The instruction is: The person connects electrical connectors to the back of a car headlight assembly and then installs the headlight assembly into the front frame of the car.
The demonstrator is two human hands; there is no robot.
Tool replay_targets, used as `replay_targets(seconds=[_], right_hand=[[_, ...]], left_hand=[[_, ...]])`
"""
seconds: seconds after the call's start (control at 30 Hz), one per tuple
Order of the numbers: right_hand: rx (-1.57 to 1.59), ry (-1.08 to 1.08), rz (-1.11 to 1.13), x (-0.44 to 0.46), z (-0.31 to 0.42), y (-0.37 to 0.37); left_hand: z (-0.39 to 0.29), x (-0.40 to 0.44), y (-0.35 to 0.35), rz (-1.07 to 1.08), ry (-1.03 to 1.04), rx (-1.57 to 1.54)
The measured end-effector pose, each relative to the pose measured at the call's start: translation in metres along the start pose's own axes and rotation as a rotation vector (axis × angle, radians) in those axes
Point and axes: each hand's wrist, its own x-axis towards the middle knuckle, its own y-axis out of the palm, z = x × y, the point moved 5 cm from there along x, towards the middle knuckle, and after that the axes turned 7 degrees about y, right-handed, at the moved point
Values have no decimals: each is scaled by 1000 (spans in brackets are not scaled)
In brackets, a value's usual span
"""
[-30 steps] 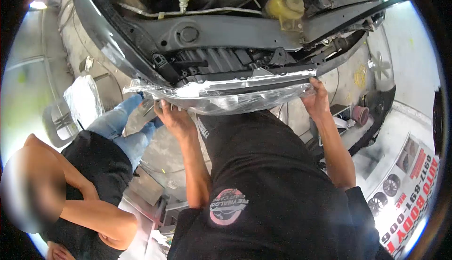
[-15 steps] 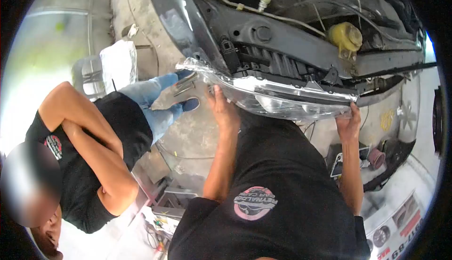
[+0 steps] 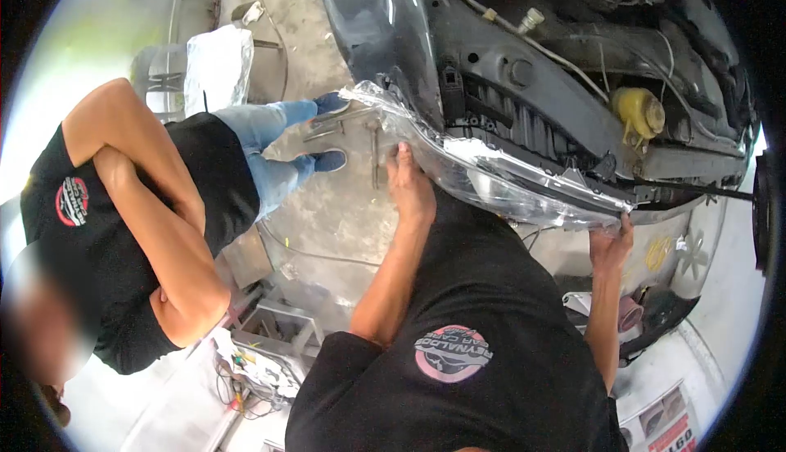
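Observation:
A clear headlight (image 3: 499, 188), partly wrapped in shiny plastic film, sits at the front corner of a dark car (image 3: 381, 30). My left hand (image 3: 412, 190) holds its outer side, with the fingertips up against the lens and film. At the other end, my right hand (image 3: 612, 249) grips the inner lower corner, the thumb side near the top edge. The headlight's upper rim lies along the car's front frame (image 3: 524, 137). How it is seated behind is hidden.
At left stands a person (image 3: 209, 178) with arms crossed. A yellow-capped reservoir (image 3: 639, 114) sits in the engine bay. A plastic-covered chair (image 3: 217, 67), a grey crate (image 3: 282, 329) and cables (image 3: 237, 395) are on the left; a dark part (image 3: 667, 313) lies at right.
The view has shifted and turned slightly, so the car appears farther right and more tilted. Both hands remain on the headlight.

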Motion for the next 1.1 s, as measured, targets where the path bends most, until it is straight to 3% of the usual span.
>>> replay_targets(seconds=[0.1, 0.3, 0.6, 0.83, 1.1], right_hand=[[-28, -11, 17, 2, 1, -2], [19, 42, 1, 13, 6, -37], [-24, 44, -50, -5, 8, 8], [-1, 92, 36, -7, 7, 0], [-76, 7, 39, -7, -2, 6]], left_hand=[[-7, -5, 27, 69, -31, -174], [-10, -9, 24, 55, 34, -103], [-2, 0, 19, 100, 69, -187], [-1, 9, 10, 112, -21, -187], [12, 8, 15, 208, -142, -228]])
